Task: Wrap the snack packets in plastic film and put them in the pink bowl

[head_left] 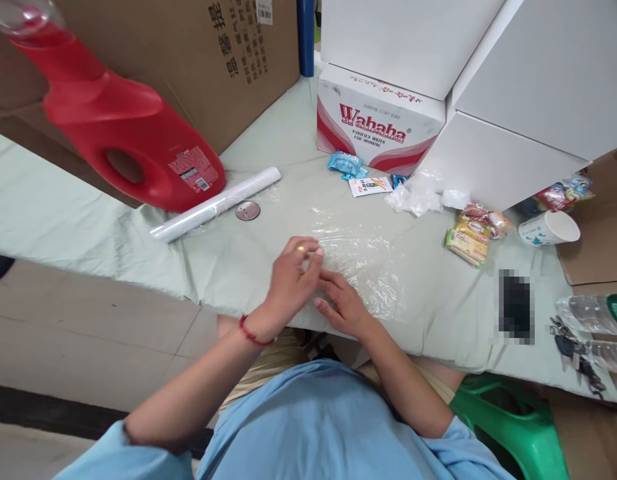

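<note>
Film [365, 267] | L hand [292, 277]: fingers curled, pinch unclear | R hand [347, 308]: parted | roll [218, 203] + disc [247, 211] nr

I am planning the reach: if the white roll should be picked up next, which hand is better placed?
Probably the left hand: it is nearer to the white roll, which lies beyond it to the left. The right hand is farther and would likely have to cross past the left.
</note>
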`<state>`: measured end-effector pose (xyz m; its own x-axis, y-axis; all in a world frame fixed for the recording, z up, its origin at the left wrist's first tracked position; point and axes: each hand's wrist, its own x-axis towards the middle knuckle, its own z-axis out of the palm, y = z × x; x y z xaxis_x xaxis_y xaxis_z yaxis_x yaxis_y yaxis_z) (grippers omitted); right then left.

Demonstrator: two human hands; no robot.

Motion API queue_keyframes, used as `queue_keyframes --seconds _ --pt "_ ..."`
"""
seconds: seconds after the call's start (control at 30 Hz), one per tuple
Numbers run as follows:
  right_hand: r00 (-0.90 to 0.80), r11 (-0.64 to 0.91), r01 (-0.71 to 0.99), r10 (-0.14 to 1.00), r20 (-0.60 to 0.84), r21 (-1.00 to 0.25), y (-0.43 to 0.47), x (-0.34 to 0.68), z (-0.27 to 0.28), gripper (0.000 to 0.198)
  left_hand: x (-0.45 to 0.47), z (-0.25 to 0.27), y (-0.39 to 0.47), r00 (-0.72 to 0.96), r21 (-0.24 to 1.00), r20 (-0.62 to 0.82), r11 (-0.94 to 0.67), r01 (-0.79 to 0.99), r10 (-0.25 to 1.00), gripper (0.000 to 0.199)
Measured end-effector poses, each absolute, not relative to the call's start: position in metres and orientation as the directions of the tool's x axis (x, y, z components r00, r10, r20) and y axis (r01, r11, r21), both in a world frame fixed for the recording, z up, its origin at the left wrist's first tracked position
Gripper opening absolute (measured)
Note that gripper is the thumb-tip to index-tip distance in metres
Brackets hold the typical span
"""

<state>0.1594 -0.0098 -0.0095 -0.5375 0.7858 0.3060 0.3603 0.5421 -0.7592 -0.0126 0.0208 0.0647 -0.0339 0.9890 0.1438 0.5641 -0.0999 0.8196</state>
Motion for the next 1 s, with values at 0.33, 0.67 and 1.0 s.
queue_keyframes --seconds 0.33,0.67,1.0 --pt "-0.601 0.548 0.352 0.754 0.266 -0.759 -0.018 0.166 0.033 0.032 -0.016 0.0 0.076 0.322 0.385 0.025 -0.307 0.871 0.946 0.061" --pt "-0.344 0.4 0.708 0.915 0.211 -0.581 0.046 0.253 0.024 0.034 -0.015 0.001 0.067 0.298 0.401 0.101 -0.313 0.861 0.949 0.061" --pt "-0.23 0.294 0.912 0.944 0.236 -0.287 0.272 0.199 0.031 0.058 -0.019 0.0 0.07 0.319 0.423 0.103 -0.332 0.844 0.942 0.06"
